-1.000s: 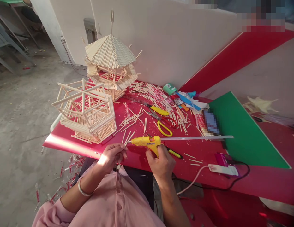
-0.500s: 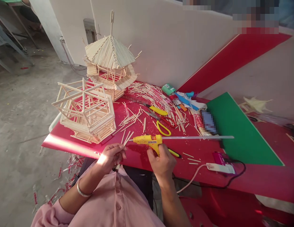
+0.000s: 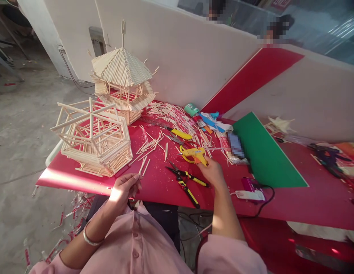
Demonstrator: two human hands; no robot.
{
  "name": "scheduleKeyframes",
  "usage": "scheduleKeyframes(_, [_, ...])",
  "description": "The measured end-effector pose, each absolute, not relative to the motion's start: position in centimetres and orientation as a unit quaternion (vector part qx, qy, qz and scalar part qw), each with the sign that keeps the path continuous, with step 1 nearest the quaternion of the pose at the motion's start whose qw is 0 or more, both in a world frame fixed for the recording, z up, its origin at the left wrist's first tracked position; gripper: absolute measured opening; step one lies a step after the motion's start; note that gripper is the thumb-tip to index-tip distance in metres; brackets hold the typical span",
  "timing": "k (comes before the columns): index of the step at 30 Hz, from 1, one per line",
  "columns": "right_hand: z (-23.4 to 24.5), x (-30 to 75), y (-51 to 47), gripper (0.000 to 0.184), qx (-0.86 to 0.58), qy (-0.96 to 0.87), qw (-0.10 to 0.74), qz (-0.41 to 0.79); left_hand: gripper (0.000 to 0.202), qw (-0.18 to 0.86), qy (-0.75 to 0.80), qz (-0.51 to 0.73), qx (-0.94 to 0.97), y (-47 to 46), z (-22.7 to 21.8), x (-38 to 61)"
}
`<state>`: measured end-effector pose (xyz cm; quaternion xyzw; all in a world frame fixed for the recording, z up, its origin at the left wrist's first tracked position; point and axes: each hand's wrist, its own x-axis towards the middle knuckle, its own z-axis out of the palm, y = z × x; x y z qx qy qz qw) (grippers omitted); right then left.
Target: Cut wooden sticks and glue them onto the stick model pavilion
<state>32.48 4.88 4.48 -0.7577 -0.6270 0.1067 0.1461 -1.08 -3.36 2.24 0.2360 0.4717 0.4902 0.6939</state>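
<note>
My left hand (image 3: 127,186) is closed in a pinch on a thin wooden stick (image 3: 142,166) near the table's front edge. In my right hand (image 3: 210,171) is a yellow hot glue gun (image 3: 194,153), its nozzle pointing left, held over the scissors. Black-and-yellow pliers (image 3: 184,180) lie between my hands with their handles toward me. Left of them stands an open hexagonal stick frame (image 3: 92,137). Behind it rises a stick pavilion (image 3: 124,76) with a pointed roof. Scissors with yellow handles (image 3: 181,134) lie beyond the glue gun, partly covered by it.
Loose sticks (image 3: 171,114) are strewn over the red table (image 3: 154,186). A green board (image 3: 265,152) and a white power strip (image 3: 250,195) are at the right. A pale wall (image 3: 171,57) bounds the back; blurred people show beyond it. Wrappers litter the floor.
My right hand has carried the glue gun away from the left hand's stick, forward over the table, uncovering the pliers. My left hand keeps its pinch. The whole view has shifted somewhat.
</note>
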Motion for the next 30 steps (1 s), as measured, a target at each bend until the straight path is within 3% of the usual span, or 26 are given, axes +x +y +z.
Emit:
scheduleKeyframes(7, [5.2, 32.2, 6.6, 0.041, -0.746, -0.655, 0.113, 0.039, 0.03, 0.63, 0.528, 0.504, 0.264, -3.7, 2.5, -1.5])
scheduleKeyframes(10, [5.6, 27.4, 3.7, 0.031, -0.69, -0.689, 0.223, -0.017, 0.032, 0.624, 0.532, 0.503, 0.271, -3.6, 2.3, -1.5])
scheduleKeyframes(12, [5.4, 22.9, 2.0, 0.026, -0.634, -0.717, 0.265, 0.111, 0.033, 0.625, 0.532, 0.5, 0.278, -3.5, 2.0, -1.5])
scheduleKeyframes(14, [5.0, 18.4, 1.2, 0.025, -0.614, -0.734, 0.221, 0.189, 0.034, 0.626, 0.538, 0.494, 0.275, -3.4, 1.8, -1.5])
scheduleKeyframes(22, [4.8, 13.6, 3.6, 0.016, -0.677, -0.722, -0.004, 0.142, 0.034, 0.626, 0.553, 0.489, 0.252, -3.5, 1.9, -1.6])
scheduleKeyframes(30, [5.9, 15.3, 2.0, 0.015, -0.677, -0.723, -0.051, 0.127, 0.036, 0.626, 0.558, 0.471, 0.272, -3.2, 1.7, -1.6])
